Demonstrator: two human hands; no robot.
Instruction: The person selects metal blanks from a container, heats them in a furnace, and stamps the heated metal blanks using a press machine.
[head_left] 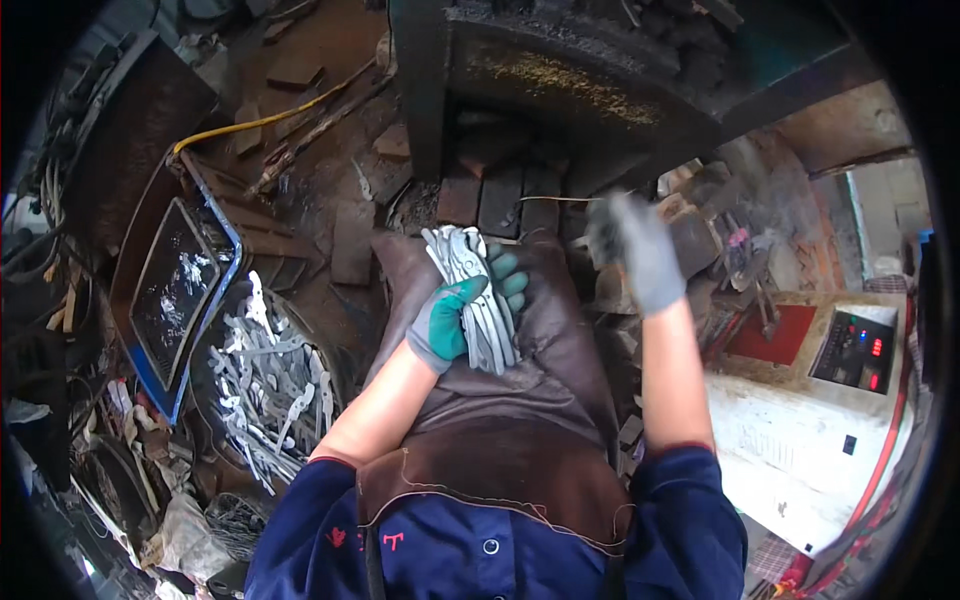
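My left hand (452, 318), in a green and grey glove, is closed round a bundle of grey metal plier halves (488, 325). They lie side by side above my lap, on a brown leather apron (550, 370). My right hand (635, 255), in a grey glove with a dark part, is raised to the right, apart from the bundle. It is smeared by motion, so its fingers and anything in them cannot be made out. At my left a round container holds a heap of similar grey metal pieces (270, 380).
A white machine cabinet (790, 440) with a lit control panel (855, 348) stands at the right. Ahead is a dark metal machine frame (560, 110) over bricks (500, 200). A blue-edged metal box (175, 285) and a yellow hose (270, 118) are at the left.
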